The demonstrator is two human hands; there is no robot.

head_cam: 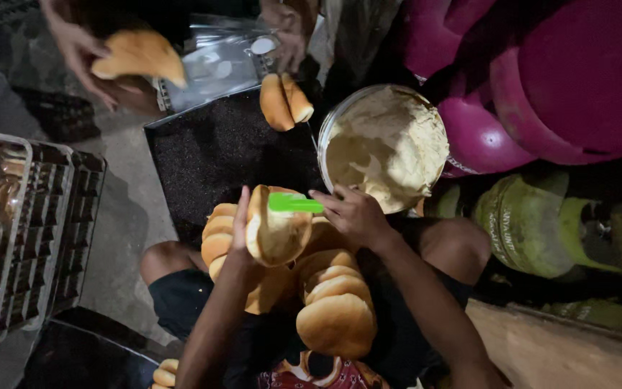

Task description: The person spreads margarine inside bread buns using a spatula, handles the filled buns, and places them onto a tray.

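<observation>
The left hand (pixel 241 234) grips a split bun (pixel 276 229) over the lap while the right hand (pixel 350 212) pinches a green spreader (pixel 295 202) inside it, so filling from the tub (pixel 386 144) has started, with many buns (pixel 332 302) waiting.

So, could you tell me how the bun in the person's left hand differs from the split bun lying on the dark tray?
The held bun sits gripped in the left hand, with a green spreader, held by the right hand, against its top. The split bun lies untouched on the dark tray, its two halves gaping apart. The held one looks larger, being nearer the camera. Both are golden-brown, with rounded crusts.
</observation>
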